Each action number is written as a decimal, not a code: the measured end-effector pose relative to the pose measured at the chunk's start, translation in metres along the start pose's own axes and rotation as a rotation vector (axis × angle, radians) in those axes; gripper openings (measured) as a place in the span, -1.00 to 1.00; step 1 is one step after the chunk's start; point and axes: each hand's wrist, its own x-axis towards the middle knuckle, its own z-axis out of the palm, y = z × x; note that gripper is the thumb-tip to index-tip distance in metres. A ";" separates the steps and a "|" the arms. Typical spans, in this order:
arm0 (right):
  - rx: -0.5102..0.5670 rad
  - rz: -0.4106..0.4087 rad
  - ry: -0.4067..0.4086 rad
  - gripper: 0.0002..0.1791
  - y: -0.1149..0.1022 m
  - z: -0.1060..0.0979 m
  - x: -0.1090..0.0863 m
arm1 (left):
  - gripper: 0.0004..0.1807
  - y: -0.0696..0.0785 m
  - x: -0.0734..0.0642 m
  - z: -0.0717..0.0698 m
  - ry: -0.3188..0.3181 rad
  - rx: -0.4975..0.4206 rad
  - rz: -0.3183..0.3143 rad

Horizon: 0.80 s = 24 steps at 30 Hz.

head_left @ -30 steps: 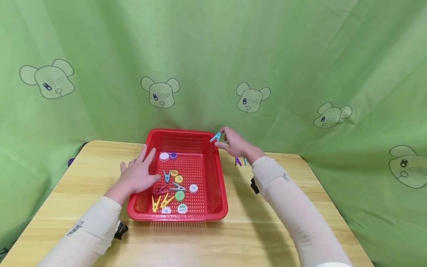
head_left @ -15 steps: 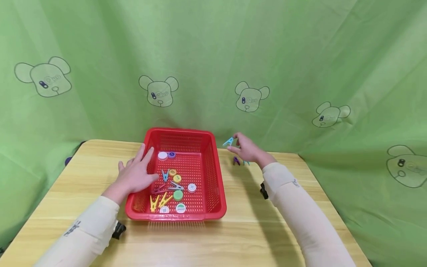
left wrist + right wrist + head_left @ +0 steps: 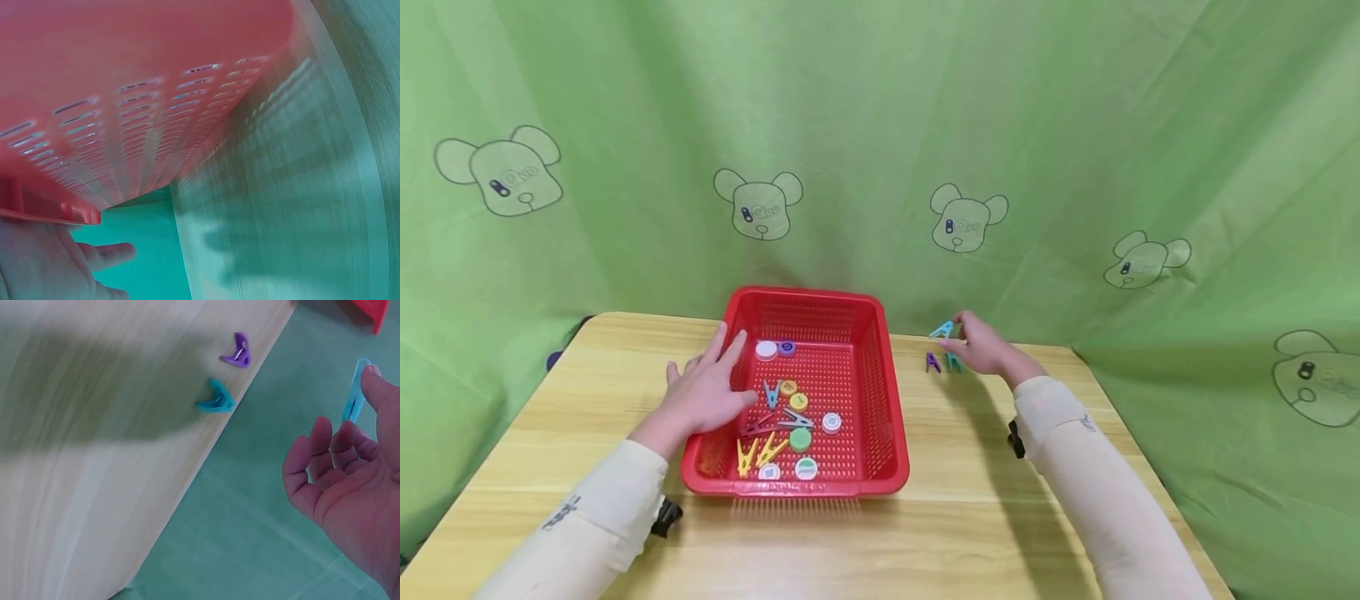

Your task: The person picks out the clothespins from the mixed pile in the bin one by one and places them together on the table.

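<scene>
My right hand (image 3: 983,345) pinches a light blue clothespin (image 3: 942,330) between thumb and fingertips, above the table's back edge. In the right wrist view the same clothespin (image 3: 354,394) stands out beyond the thumb. Below it on the table lie a purple clothespin (image 3: 932,362) and a teal clothespin (image 3: 953,361). My left hand (image 3: 703,396) rests on the left rim of a red plastic basket (image 3: 895,417), fingers spread. Inside are yellow clothespins (image 3: 747,457), a blue clothespin (image 3: 772,393), a grey one, a dark red one and several bottle caps (image 3: 801,439).
The light wooden table (image 3: 955,533) carries the basket left of centre. A green curtain (image 3: 865,125) with mouse-head prints hangs right behind the table's back edge and along both sides. In the left wrist view the slotted basket wall (image 3: 144,119) fills the upper left.
My right hand has moved right, from over the basket's right rim to above the purple and teal clothespins, carrying the light blue clothespin. My left hand has stayed on the basket rim.
</scene>
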 end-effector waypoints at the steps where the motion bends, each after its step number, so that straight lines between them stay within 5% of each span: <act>1: -0.008 0.001 0.001 -0.39 0.003 0.000 -0.002 | 0.08 0.000 0.000 0.000 -0.001 0.000 -0.001; 14: 0.017 0.038 -0.034 -0.41 0.032 0.008 -0.016 | 0.09 -0.002 0.003 0.001 -0.008 0.001 -0.011; 24: -0.026 0.080 -0.075 -0.43 0.062 0.045 -0.038 | 0.11 0.000 0.000 -0.002 -0.012 0.016 -0.003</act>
